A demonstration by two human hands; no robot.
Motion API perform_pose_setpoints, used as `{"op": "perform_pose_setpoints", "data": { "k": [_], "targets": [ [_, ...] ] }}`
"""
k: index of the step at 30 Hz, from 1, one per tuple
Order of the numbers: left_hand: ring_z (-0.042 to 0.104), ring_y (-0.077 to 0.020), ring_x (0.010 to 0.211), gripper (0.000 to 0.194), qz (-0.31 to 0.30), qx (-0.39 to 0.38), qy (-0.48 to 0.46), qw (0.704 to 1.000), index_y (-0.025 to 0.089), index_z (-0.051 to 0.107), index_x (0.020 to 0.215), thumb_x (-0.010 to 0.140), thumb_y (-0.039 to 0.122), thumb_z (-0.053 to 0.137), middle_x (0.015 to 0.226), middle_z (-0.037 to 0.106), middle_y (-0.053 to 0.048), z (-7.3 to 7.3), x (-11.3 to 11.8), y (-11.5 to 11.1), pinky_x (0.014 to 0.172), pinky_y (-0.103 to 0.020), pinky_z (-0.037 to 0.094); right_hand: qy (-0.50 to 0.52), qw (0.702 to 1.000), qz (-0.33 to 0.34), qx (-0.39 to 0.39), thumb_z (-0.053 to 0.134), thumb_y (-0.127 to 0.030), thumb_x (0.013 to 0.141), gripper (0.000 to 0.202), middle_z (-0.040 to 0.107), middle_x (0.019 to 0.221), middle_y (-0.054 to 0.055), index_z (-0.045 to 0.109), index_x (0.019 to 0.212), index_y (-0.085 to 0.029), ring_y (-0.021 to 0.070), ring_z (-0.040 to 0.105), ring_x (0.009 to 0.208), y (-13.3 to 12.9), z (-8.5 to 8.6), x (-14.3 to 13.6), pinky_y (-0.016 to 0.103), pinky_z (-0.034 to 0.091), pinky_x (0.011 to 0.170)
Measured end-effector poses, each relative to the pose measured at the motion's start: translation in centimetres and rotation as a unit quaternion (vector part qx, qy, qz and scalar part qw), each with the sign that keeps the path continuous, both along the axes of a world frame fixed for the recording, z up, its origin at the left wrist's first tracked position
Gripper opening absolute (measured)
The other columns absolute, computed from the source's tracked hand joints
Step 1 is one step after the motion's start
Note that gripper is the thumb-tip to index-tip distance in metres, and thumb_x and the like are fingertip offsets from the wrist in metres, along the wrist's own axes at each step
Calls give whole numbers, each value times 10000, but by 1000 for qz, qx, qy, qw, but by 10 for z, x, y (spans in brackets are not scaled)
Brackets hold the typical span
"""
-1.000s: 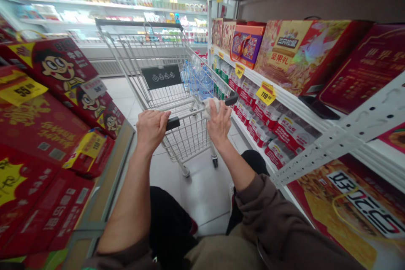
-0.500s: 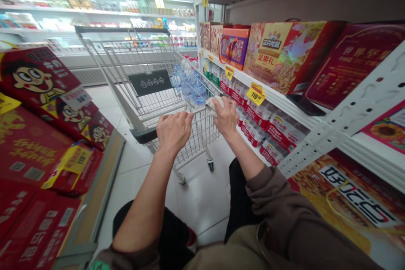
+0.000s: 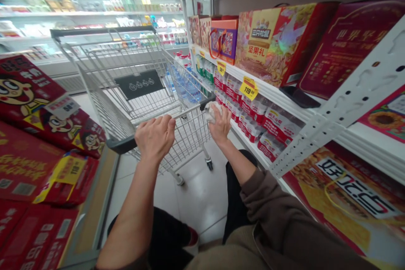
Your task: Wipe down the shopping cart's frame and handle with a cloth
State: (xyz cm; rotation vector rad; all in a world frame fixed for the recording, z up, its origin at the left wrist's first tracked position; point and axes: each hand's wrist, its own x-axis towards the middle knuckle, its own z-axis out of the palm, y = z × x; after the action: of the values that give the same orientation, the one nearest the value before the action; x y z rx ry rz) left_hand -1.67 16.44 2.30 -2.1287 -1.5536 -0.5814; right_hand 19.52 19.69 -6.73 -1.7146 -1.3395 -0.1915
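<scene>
so, red boxes (image 3: 34,90) stand at your ten o'clock; the cart (image 3: 139,85) sits at eleven, your left hand (image 3: 155,137) wrapped round its handle (image 3: 120,144); at twelve, your right hand (image 3: 220,124) clutches a pale cloth (image 3: 211,111) by the handle's right end.

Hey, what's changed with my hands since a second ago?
Your left hand has moved inward along the handle of the shopping cart, baring its dark left end. Your right hand has shifted outward, toward the right end. It still holds the cloth.

Crumpled pale cloth (image 3: 210,112) at cart handle (image 3: 122,144)
</scene>
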Motion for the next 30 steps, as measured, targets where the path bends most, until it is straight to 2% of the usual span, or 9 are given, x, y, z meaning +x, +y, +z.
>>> {"op": "perform_pose_setpoints", "data": {
  "k": [3,6,8,12,18,21,24,27,30],
  "targets": [
    [645,-266,915,490,5,7,7,1000,234,637,976,1094,403,193,927,748,-83,-1,0,-1,832,-401,346,84,996,-40,-12,529,-100,869,652,550,1441,101,556,1488,-305,271,500,1279,11,3,9,400,543,974],
    [637,-262,907,489,8,7,8,1000,239,627,959,1095,402,187,921,745,-77,0,2,-3,827,-401,343,108,993,-45,-17,541,-116,884,647,566,1394,113,537,1510,-282,265,517,1260,11,2,1,394,531,999],
    [634,-262,905,483,7,7,4,1000,242,625,952,1094,400,191,916,743,-77,0,2,-3,823,-403,341,98,994,-42,-21,549,-107,875,667,560,1394,122,533,1519,-280,269,522,1254,4,-4,-11,383,540,972],
    [629,-263,900,468,0,9,3,1000,246,630,974,1090,389,200,931,745,-84,-1,0,-2,819,-409,342,43,999,16,-28,565,-90,853,660,555,1418,92,593,1465,-335,261,515,1273,-10,-15,-20,348,551,930],
    [619,-264,913,456,-7,17,14,1000,253,632,1011,1087,384,202,942,741,-79,-2,0,-3,840,-407,353,100,992,-74,-8,531,-110,882,598,564,1391,111,590,1450,-286,265,515,1240,2,-1,-13,389,555,946],
    [622,-273,919,455,-3,8,9,1000,245,638,1007,1084,390,215,941,736,-87,-2,1,-4,844,-414,350,95,993,-66,-8,550,-117,881,592,570,1388,124,592,1451,-274,275,523,1217,-2,-4,-32,381,571,907],
    [625,-272,922,457,-2,7,6,1000,243,639,1021,1086,398,213,952,736,-86,-2,0,-3,855,-416,348,40,999,-18,-16,576,-102,870,617,558,1424,117,599,1452,-303,274,507,1236,-10,-16,-46,347,587,848],
    [620,-269,922,459,-5,11,11,1000,242,638,1035,1087,393,208,962,736,-82,-2,-1,-3,858,-413,351,4,1000,-2,-22,561,-73,872,622,552,1453,100,626,1428,-343,269,484,1261,-10,-21,-34,339,599,840],
    [613,-272,924,451,-5,12,14,1000,245,637,1031,1083,389,213,963,733,-81,-2,0,-4,858,-416,350,17,998,-44,-40,529,-52,874,632,531,1489,97,636,1420,-351,276,482,1270,-1,-15,-11,367,610,854]
  ]
}}
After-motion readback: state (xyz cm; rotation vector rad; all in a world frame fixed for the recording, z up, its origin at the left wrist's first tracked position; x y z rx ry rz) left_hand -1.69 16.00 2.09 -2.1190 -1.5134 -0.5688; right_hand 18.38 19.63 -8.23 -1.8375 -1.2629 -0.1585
